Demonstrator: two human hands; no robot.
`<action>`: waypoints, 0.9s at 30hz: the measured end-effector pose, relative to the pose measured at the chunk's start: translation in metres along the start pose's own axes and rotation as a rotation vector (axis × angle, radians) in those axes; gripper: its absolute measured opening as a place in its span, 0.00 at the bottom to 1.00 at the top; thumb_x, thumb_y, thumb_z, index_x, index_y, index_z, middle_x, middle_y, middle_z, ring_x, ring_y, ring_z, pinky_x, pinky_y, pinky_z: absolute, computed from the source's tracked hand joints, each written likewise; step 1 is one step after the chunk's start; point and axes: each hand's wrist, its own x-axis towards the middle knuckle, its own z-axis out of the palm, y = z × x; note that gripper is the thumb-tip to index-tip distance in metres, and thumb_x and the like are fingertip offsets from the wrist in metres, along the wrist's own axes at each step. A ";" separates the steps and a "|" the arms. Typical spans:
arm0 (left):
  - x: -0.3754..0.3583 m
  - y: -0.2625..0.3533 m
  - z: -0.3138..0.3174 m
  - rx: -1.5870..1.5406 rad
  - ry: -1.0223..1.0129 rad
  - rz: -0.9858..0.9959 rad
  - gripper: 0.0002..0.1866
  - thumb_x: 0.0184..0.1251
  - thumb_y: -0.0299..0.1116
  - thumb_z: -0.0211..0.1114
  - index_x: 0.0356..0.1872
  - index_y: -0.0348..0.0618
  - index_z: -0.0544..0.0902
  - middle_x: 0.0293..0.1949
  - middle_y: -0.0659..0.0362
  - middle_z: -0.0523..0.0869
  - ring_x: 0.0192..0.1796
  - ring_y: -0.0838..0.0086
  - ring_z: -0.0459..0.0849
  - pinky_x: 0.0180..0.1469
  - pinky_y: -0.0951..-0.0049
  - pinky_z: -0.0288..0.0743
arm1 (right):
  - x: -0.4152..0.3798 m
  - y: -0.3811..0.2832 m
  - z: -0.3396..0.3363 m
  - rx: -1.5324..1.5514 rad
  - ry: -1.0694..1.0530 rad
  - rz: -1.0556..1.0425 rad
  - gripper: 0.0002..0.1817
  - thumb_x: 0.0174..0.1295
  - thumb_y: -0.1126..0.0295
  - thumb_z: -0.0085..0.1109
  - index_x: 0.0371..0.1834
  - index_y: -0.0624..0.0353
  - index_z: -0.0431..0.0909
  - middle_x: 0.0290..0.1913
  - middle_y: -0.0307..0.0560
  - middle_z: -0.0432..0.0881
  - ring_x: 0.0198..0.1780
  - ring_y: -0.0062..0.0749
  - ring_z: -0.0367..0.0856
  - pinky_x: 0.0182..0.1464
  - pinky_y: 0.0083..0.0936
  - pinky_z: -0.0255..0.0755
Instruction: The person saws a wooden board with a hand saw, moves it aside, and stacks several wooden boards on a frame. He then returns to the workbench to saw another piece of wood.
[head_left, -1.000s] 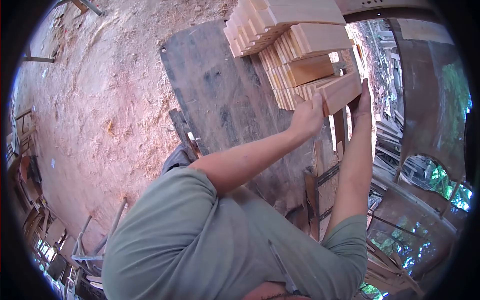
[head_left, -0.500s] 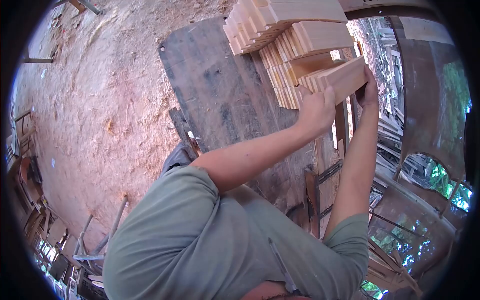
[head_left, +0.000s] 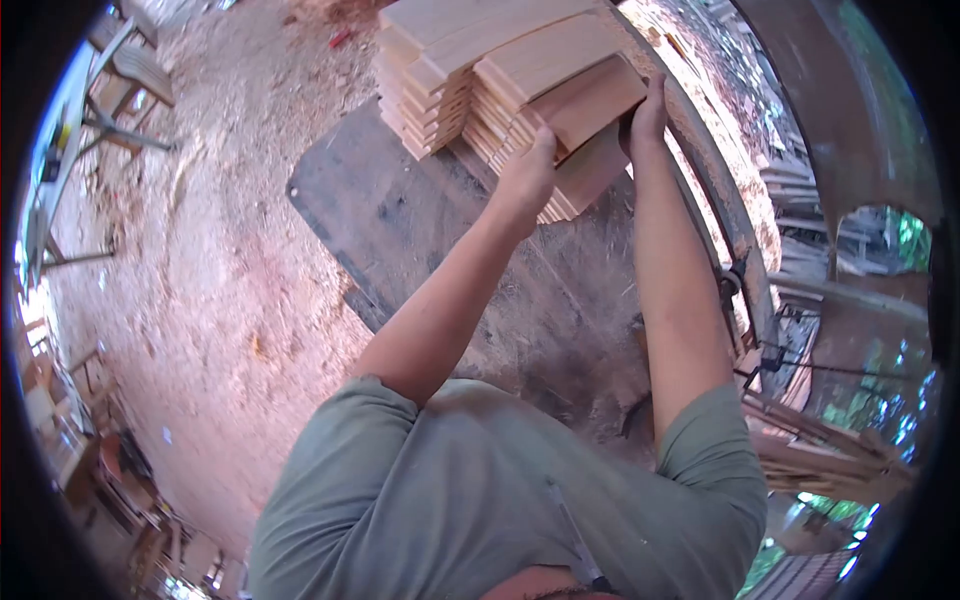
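Pale wooden boards are held between my two hands at the near side of a stack. My left hand grips their left end, its thumb on the upper face and the other fingers mostly out of sight. At the right end, my right hand is closed around the edge, its fingertips partly hidden. Just beyond is a row of the stacked boards, with a taller stack to its left. How many boards my hands hold cannot be made out.
The stacks stand on a dark, dusty worktable. A curved metal rail runs along its right side, with scrap wood beyond. Sawdust-strewn ground lies to the left, and a wooden frame stands at the upper left.
My view has turned, so the stacks appear further left. The held boards have come down from a raised tilt to lie flatter against the stack, still between both hands.
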 end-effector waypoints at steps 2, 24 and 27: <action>0.000 0.006 -0.009 0.015 -0.055 -0.092 0.35 0.77 0.55 0.51 0.67 0.30 0.69 0.58 0.50 0.77 0.57 0.68 0.73 0.63 0.69 0.66 | -0.001 0.000 -0.010 -0.052 0.131 -0.049 0.51 0.66 0.29 0.42 0.70 0.71 0.64 0.70 0.58 0.69 0.70 0.41 0.67 0.72 0.34 0.55; -0.086 0.037 0.013 0.087 -0.230 0.196 0.30 0.77 0.50 0.51 0.59 0.25 0.75 0.56 0.50 0.80 0.60 0.68 0.78 0.65 0.69 0.69 | -0.073 -0.079 -0.039 -0.458 0.131 -0.128 0.24 0.55 0.61 0.68 0.50 0.67 0.83 0.43 0.54 0.87 0.41 0.34 0.87 0.42 0.28 0.78; -0.082 0.065 0.007 -0.175 -0.147 0.111 0.30 0.78 0.48 0.52 0.62 0.25 0.72 0.63 0.48 0.75 0.69 0.64 0.72 0.73 0.65 0.62 | -0.065 -0.097 0.003 -0.712 0.085 -0.208 0.23 0.60 0.62 0.65 0.50 0.71 0.80 0.46 0.53 0.85 0.42 0.37 0.85 0.49 0.32 0.78</action>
